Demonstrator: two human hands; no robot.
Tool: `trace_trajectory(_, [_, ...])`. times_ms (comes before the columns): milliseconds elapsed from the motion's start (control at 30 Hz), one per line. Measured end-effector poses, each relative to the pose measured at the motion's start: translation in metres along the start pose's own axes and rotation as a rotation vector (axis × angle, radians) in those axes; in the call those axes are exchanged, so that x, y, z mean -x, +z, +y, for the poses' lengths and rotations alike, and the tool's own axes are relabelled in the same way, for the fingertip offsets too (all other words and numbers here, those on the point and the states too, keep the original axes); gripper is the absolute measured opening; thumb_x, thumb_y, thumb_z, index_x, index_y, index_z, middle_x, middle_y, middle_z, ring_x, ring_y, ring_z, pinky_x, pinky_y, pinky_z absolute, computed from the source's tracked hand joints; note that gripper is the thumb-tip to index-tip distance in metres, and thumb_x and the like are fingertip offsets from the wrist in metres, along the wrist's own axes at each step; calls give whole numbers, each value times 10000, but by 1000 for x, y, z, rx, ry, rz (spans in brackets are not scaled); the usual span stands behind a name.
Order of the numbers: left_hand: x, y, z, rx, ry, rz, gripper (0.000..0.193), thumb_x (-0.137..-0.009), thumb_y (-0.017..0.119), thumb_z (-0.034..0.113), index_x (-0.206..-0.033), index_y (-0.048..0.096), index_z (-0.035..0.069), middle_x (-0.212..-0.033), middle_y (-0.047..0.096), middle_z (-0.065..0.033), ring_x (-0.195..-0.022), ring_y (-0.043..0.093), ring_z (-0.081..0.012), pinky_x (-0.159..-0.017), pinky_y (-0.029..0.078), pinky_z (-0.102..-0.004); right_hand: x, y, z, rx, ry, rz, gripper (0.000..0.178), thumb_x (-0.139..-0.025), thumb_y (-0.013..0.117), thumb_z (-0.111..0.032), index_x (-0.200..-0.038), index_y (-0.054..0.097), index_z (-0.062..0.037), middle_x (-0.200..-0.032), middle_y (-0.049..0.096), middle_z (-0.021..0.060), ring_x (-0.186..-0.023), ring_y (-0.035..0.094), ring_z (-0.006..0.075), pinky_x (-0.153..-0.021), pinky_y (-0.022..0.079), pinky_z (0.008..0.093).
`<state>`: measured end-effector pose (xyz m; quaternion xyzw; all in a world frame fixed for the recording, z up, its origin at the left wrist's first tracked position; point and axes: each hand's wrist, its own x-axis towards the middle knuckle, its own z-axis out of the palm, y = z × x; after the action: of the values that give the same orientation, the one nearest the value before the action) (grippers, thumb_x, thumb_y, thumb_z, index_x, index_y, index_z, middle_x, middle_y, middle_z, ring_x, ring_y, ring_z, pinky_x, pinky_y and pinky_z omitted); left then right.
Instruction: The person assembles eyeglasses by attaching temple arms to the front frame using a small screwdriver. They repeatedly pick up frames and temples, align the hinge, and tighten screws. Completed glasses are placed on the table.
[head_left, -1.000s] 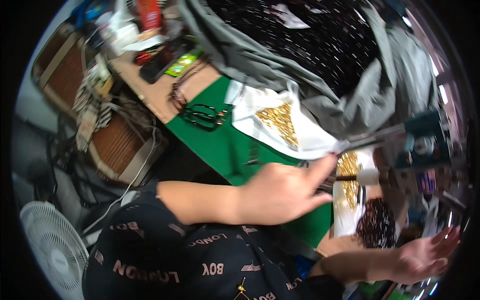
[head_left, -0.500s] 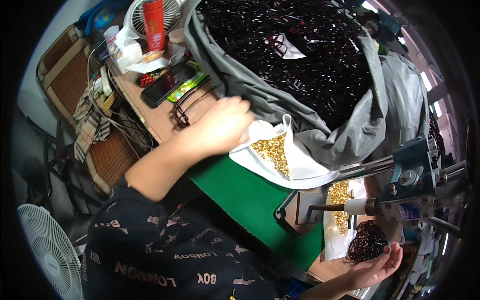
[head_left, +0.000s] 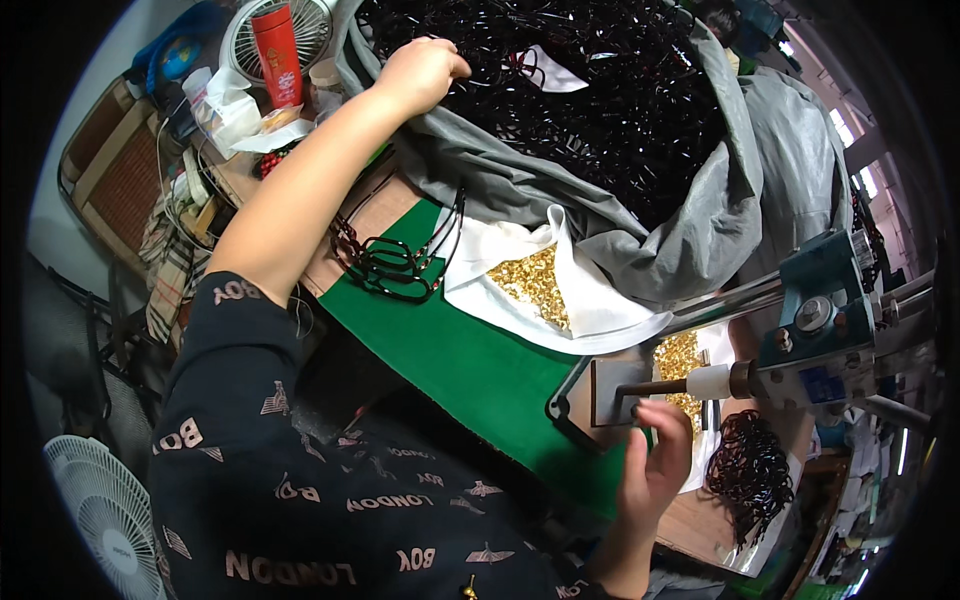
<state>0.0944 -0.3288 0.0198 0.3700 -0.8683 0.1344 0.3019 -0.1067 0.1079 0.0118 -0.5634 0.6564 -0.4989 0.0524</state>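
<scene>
Reaching up over the near left edge of a large grey sack (head_left: 690, 255), my left hand (head_left: 420, 78) is at the dark glossy pieces (head_left: 590, 125) filling it. Its fingers curl downward and their tips are partly hidden. Below that arm, dark glasses frames (head_left: 395, 268) lie on the green mat (head_left: 480, 380), some overlapping. At the lower right my right hand (head_left: 657, 460) is raised beside the machine's rod (head_left: 655, 388), fingers bent, thumb apart. Small gold pieces (head_left: 535, 285) rest on a white cloth (head_left: 610, 325), with more gold pieces (head_left: 678, 355) behind the rod.
The blue-green machine head (head_left: 810, 320) juts in from the right. A bundle of dark glossy strands (head_left: 750, 470) lies near the table's right end. A red bottle (head_left: 277, 60) and a desk fan (head_left: 300, 30) stand far left. A white fan (head_left: 110, 520) is lower left.
My left hand has moved from beside the white cloth up to the sack. Glasses frames now show on the mat where it was. My right hand has moved left from the dark bundle to the rod.
</scene>
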Motion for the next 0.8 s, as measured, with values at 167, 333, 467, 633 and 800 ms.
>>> trace_trajectory(167, [-2, -14, 3, -109, 48, -28, 167, -738, 587, 113, -870, 689, 105, -889, 611, -83, -906, 585, -269, -771, 488, -363, -33, 29, -6, -98, -25, -159, 172, -744, 597, 52, -911, 595, 10, -967, 574, 138, -803, 553, 201, -729, 447, 290])
trace_trajectory(333, [8, -9, 13, -77, 193, 192, 106, -737, 596, 117, -811, 669, 93, -887, 599, -78, -871, 577, -255, -731, 486, -356, -51, 52, 4, 38, 14, -363, 130, -763, 620, -15, -891, 601, 2, -822, 582, 117, -705, 555, 243, -650, 455, 298])
trace_trajectory(467, [14, -47, 54, 415, -34, 30, 194, -830, 596, 97, -1013, 661, 104, -1078, 624, -55, -949, 611, -195, -820, 473, -274, -61, 76, 36, 187, 30, -436, 114, -768, 585, -4, -880, 600, 10, -849, 581, 192, -792, 569, 370, -698, 464, 398])
trace_trajectory(633, [25, -119, 82, 1079, -133, -271, 129, -789, 569, 16, -899, 634, -5, -841, 645, -89, -787, 618, -155, -734, 480, -260, -77, 117, 62, 367, -11, -454, 115, -722, 658, -59, -806, 610, 4, -820, 607, 171, -761, 597, 319, -689, 473, 376])
trace_trajectory(800, [59, -138, 68, 652, 222, 342, 205, -814, 586, 38, -1012, 634, 52, -964, 624, -53, -845, 602, -148, -749, 479, -248, -81, 126, 83, 325, 116, -463, 131, -682, 708, -82, -739, 617, -5, -703, 610, 139, -654, 598, 258, -628, 476, 339])
